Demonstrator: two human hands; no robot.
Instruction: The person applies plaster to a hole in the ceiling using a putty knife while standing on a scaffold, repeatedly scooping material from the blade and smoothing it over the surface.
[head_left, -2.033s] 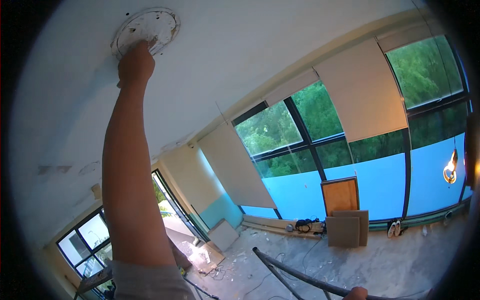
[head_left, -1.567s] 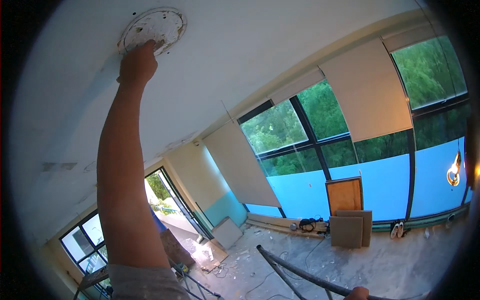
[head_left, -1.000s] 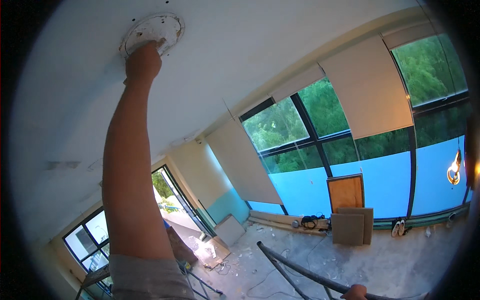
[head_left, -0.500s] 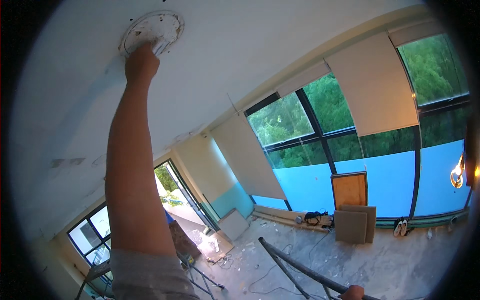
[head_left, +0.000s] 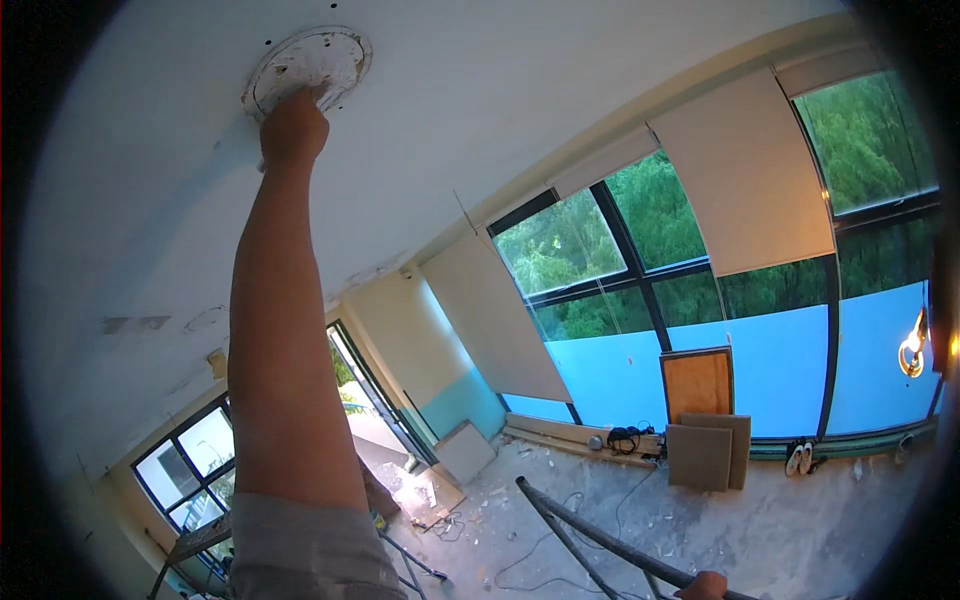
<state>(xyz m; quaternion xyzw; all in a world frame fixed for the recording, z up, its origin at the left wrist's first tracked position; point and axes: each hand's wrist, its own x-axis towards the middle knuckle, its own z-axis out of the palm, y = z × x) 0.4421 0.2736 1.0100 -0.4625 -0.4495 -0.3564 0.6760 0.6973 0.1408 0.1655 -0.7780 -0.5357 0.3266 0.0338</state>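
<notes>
My left hand (head_left: 295, 127) is raised to the white ceiling (head_left: 450, 110), its fingers closed at the near edge of a round patch (head_left: 325, 55) with rough, scraped plaster and a dark outline. What the fingers hold is mostly hidden behind the hand; a small bit pokes out below the wrist side. Low on the right, my right hand (head_left: 705, 585) is wrapped round a grey metal pipe rail (head_left: 600, 538), which bends down at its far end.
Below, the grey floor (head_left: 560, 500) carries cables and debris. Boards (head_left: 700, 455) lean by the tall windows (head_left: 570, 245), near a pair of shoes (head_left: 800, 458). A lit bulb (head_left: 912, 350) hangs at the right. An open doorway (head_left: 375, 400) and a platform (head_left: 200, 538) lie to the left.
My left hand and forearm have shifted slightly right, and the pale edge that showed beside the fingers is now less visible. My right hand stays on the pipe rail.
</notes>
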